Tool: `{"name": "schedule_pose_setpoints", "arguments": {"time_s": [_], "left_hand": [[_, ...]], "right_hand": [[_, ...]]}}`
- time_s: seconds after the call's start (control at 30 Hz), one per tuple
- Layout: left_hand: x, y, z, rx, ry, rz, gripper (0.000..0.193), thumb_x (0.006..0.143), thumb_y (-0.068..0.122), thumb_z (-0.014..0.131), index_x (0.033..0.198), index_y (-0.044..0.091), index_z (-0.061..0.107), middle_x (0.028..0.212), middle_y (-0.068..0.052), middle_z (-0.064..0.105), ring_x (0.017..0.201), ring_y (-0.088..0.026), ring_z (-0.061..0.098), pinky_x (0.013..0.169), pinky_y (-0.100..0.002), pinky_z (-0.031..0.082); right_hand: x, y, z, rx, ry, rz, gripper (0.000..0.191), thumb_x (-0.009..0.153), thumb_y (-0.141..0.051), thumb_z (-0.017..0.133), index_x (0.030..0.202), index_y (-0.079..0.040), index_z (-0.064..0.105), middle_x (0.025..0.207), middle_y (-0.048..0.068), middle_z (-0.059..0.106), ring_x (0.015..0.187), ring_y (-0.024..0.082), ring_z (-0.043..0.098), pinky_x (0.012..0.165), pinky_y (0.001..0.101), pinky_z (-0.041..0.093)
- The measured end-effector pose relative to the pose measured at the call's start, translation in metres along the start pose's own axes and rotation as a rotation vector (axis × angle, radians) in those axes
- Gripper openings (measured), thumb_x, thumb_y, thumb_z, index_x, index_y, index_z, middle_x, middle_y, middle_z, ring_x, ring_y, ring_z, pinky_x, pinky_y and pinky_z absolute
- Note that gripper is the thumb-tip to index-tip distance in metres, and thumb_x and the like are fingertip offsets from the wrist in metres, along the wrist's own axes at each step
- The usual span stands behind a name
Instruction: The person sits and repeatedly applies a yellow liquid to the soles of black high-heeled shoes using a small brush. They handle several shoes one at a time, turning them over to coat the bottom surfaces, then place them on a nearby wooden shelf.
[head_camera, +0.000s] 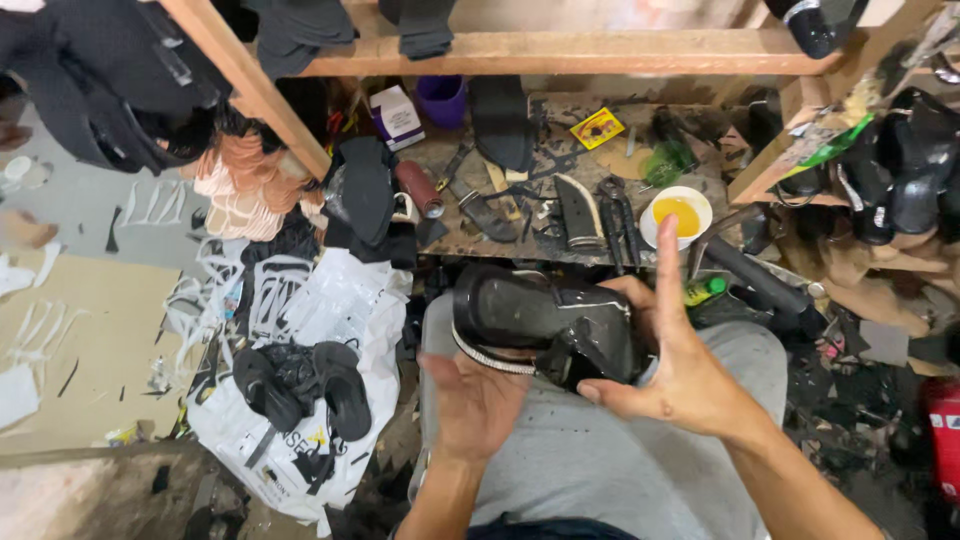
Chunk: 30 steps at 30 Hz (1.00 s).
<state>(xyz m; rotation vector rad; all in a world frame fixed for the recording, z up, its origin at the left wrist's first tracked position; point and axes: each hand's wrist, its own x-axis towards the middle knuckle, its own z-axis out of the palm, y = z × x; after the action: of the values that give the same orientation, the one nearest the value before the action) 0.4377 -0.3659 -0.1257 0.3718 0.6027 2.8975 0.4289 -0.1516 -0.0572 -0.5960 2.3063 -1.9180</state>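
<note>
The black shoe (545, 325) lies sole-up over the person's lap, gripped from two sides so its underside faces the eye. The left hand (478, 400) cups it from beneath, at the studded edge; the right hand (672, 375) clasps its far end with thumb and palm, forefinger raised free, perhaps to keep it clean. Just beyond that finger stands a bowl of yellow glue (677, 215) (within easy reach).

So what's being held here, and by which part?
A black sandal, sole side up over the lap. The left hand supports its near edge from below; the right hand grips its right end, index finger raised.
</note>
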Motion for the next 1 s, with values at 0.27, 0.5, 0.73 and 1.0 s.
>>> {"name": "schedule_pose_setpoints", "arguments": {"time_s": [0.27, 0.5, 0.73, 1.0], "left_hand": [[0.010, -0.027, -0.006, 0.763, 0.443, 0.442, 0.066, 0.106, 0.045, 0.058, 0.153, 0.002, 0.041, 0.147, -0.010, 0.053, 0.129, -0.019, 0.054, 0.110, -0.034, 0.043], [0.006, 0.018, 0.007, 0.141, 0.578, -0.130, 0.058, 0.093, 0.054, 0.058, 0.131, 0.010, 0.060, 0.109, -0.008, 0.070, 0.091, -0.021, 0.070, 0.077, -0.037, 0.060], [-0.002, 0.007, 0.005, 0.170, 0.566, -0.259, 0.057, 0.096, 0.051, 0.061, 0.129, 0.004, 0.064, 0.113, -0.013, 0.071, 0.093, -0.022, 0.070, 0.079, -0.036, 0.060], [0.004, 0.008, 0.010, 0.170, 0.348, -0.237, 0.050, 0.101, 0.042, 0.058, 0.137, 0.008, 0.057, 0.122, -0.013, 0.070, 0.103, -0.020, 0.068, 0.089, -0.036, 0.058]], "right_hand": [[-0.001, 0.007, 0.041, 0.349, -0.025, 0.111, 0.137, 0.083, -0.012, 0.079, 0.155, -0.023, -0.036, 0.144, 0.017, 0.052, 0.131, 0.025, 0.053, 0.110, 0.0371, 0.041], [0.048, 0.120, -0.049, -0.315, 0.390, 0.243, 0.069, 0.091, -0.031, 0.067, 0.154, -0.016, 0.043, 0.114, 0.015, 0.065, 0.098, 0.027, 0.066, 0.089, 0.0414, 0.055], [0.074, 0.205, -0.125, -1.290, 0.315, 0.231, 0.047, 0.091, -0.054, 0.068, 0.112, -0.013, 0.079, 0.120, 0.023, 0.058, 0.121, 0.043, 0.042, 0.093, 0.0549, 0.036], [0.047, 0.101, -0.071, -0.740, 0.249, 0.080, 0.023, 0.102, -0.029, 0.065, 0.109, -0.009, 0.076, 0.113, 0.011, 0.065, 0.108, 0.026, 0.059, 0.097, 0.0401, 0.047]]}}
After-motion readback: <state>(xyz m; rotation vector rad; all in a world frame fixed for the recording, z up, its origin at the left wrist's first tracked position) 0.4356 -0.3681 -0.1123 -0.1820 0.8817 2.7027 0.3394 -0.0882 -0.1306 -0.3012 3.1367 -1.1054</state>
